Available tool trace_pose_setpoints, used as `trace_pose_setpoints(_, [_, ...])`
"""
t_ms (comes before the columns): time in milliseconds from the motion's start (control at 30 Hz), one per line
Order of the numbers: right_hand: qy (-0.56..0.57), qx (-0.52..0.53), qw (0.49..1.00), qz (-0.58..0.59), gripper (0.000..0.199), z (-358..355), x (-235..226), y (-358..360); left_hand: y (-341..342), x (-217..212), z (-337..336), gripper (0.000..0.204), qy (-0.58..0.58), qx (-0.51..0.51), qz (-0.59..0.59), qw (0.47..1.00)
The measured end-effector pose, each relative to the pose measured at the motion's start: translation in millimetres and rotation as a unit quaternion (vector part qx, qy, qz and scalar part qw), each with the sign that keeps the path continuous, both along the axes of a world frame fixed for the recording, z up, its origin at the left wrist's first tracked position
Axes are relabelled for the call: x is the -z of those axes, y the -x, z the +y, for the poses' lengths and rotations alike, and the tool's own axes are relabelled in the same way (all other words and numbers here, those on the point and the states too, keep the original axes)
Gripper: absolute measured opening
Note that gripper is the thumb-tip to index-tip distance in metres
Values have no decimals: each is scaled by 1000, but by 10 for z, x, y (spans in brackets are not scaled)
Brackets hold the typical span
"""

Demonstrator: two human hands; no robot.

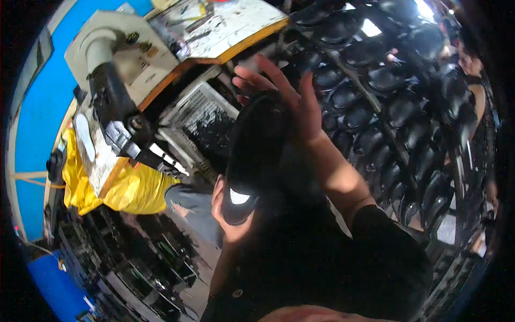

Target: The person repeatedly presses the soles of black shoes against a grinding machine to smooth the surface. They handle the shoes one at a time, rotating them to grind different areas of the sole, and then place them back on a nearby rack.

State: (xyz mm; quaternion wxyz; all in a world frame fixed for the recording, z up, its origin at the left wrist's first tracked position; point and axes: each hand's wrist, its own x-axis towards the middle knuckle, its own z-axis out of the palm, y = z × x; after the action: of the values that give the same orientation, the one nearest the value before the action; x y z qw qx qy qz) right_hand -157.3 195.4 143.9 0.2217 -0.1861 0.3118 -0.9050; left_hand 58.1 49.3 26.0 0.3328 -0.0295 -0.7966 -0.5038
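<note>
— Black shoe (252, 155) is sitting between both hands: left hand (228, 214) cupping the heel, fingers curled.
— Right hand (292, 104) is pressing flat and open beside the toe; better keeping both palms steady.

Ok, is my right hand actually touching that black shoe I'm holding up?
Touching. The head view shows the right hand pressed flat against the far end of the black shoe, its fingers spread past the edge, while the left hand cups the near end.
</note>
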Motion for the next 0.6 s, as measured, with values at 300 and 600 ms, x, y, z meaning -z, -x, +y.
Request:
trace_pose_setpoints(300, [-74, 165, 971, 157, 98, 1060, -739, -480, 408, -190, 526, 80, 37, 108, 137, 984])
trace_pose_setpoints(600, [-99, 248, 946, 184, 102, 1887, -1107, -1345, 380, -662, 1004, 88, -40, 295, 197, 934])
